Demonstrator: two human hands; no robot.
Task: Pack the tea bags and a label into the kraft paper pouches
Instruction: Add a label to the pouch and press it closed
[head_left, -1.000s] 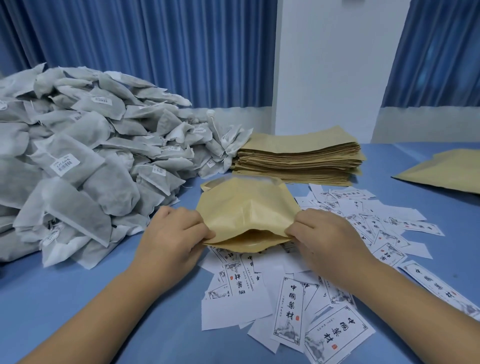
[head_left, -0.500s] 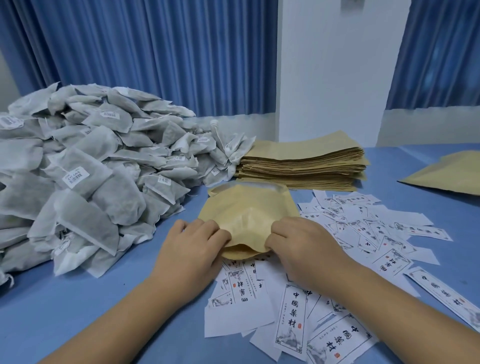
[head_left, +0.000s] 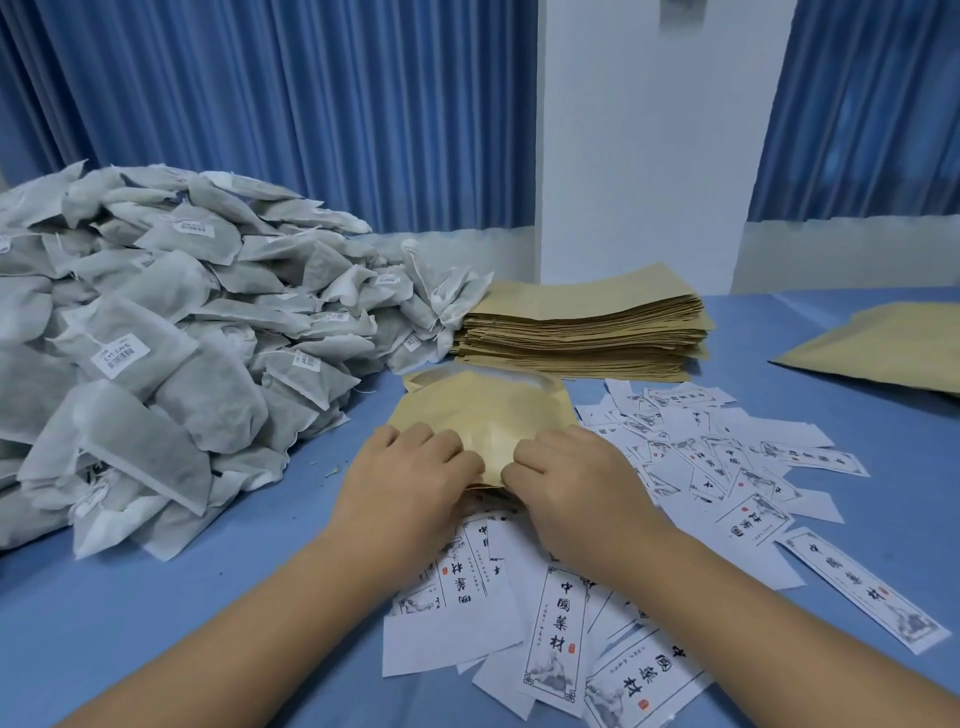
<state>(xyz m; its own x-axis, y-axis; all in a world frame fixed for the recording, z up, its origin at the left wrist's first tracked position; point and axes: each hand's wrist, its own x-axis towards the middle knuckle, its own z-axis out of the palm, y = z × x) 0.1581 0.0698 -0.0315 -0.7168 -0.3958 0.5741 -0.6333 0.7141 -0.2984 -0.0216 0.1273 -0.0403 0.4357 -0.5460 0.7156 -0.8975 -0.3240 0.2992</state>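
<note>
So, my left hand (head_left: 410, 478) and right hand (head_left: 576, 483) are both pinching the near edge of the kraft pouch (head_left: 483, 410), which is lying on the labels (head_left: 556, 639) with its far mouth gaping. I'm guessing I'm puffing it open for filling. Next, one hand needs freeing for the tea bags (head_left: 171, 332) heaped left of the pouch. A blue table (head_left: 156, 623) is sitting underneath it, the pouch stack (head_left: 582, 327) just behind, and blue curtains (head_left: 260, 104) and a white pillar (head_left: 644, 130) beyond.
</note>
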